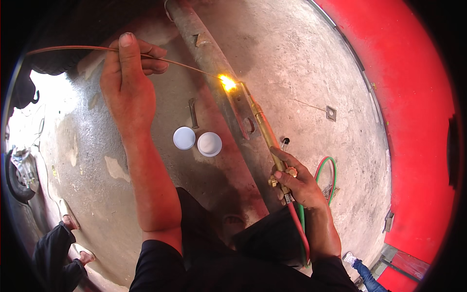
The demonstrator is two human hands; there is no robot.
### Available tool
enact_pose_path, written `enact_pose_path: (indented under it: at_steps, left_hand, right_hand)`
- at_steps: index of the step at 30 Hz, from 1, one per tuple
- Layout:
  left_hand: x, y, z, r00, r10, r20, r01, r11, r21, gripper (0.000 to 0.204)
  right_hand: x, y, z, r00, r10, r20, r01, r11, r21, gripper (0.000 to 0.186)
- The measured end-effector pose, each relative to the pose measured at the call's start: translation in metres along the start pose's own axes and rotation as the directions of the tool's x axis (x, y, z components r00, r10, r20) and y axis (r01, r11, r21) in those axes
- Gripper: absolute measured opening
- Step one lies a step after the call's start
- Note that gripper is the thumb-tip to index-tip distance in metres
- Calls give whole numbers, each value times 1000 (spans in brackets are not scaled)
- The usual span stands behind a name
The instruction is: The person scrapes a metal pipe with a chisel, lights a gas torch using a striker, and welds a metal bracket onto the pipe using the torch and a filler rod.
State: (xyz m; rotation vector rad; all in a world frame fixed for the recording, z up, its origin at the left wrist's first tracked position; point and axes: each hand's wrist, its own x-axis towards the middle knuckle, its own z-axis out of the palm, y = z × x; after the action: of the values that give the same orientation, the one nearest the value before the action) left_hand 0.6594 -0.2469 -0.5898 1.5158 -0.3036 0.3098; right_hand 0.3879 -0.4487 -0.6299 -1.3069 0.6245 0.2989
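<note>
My left hand (131,73) pinches a thin brazing rod (187,66) between thumb and fingers. The rod's tip reaches into a bright yellow flame on a long metal beam (209,53). In my right hand (302,181) is a brass gas torch (265,130), gripped around its handle near the valve knobs. Its nozzle points at the glowing spot on the beam. A red hose (297,224) and a green hose (332,168) run from the torch's rear end. The glare hides the exact spot where rod and metal meet.
Left of the beam lie a wrench-like tool (193,113), a white lid (184,138) and a round white tub (209,144). On the right are a small square plate (331,113) and a red panel (413,121). Other people's feet (70,222) show at lower left; a tire (19,177) stands above them.
</note>
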Motion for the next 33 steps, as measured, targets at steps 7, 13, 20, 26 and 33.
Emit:
enact_pose_path:
  at_steps: [7, 13, 20, 26, 33]
  left_hand:
    - [0, 1, 1, 1000, -2, -8, 2, 1000, 15, 42]
    - [1, 1, 2, 1000, -7, -23, 7, 1000, 25, 43]
    - [2, -2, 1, 1000, -6, -7, 6, 1000, 23, 43]
    - [1, 0, 2, 1000, -18, -17, 18, 1000, 14, 43]
    - [0, -2, 2, 1000, -22, -4, 22, 999, 25, 43]
  right_hand:
    - [0, 1, 0, 1000, -12, -19, 11, 1000, -27, 56]
    - [1, 3, -1, 999, -24, -21, 24, 999, -21, 57]
    - [0, -1, -1, 1000, 7, -6, -7, 1000, -2, 58]
    - [0, 0, -1, 1000, -11, -14, 11, 1000, -19, 59]
    - [-1, -2, 1, 1000, 24, -8, -24, 1000, -6, 59]
